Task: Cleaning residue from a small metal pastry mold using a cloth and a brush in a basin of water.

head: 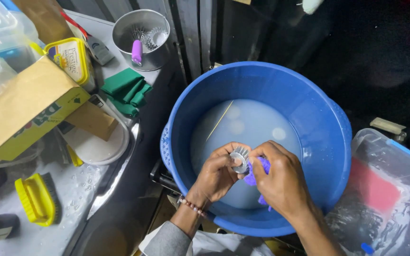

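Both hands work over a round blue plastic basin (326,142) of cloudy water. Left hand (217,173) pinches a small round fluted metal mould (239,159) at its rim; right hand (278,178) is closed on a purple cloth (252,176) pressed against it. Risk: wet fingers could let the mould slip into the murky water. Behind, a steel pot (141,31) holds whisks.

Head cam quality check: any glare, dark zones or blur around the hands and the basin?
Head view: the left hand, right hand and the small fluted metal piece between them are sharp and evenly lit; soft round light reflections sit on the milky water in the blue basin; the upper right background is nearly black, detail lost; the clear plastic bin at right shows streaky glare.
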